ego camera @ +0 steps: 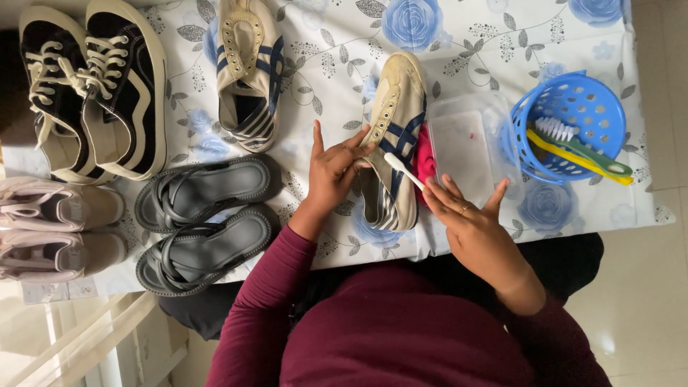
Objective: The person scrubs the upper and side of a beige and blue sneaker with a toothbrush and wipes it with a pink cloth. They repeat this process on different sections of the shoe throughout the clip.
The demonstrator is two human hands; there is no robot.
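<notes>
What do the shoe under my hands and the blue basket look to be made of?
The shoe looks like matte cream fabric or soft leather with navy stripes; which one is unclear. The blue basket looks like glossy moulded plastic, its wall pierced with even holes.

No labels, signs or screens show here. The nearest thing to a package is a clear plastic box (pixel 469 147), rectangular and see-through with a faint pink smear, lying flat on the bench (pixel 337 43) just beside a blue basket (pixel 573 107).
</notes>
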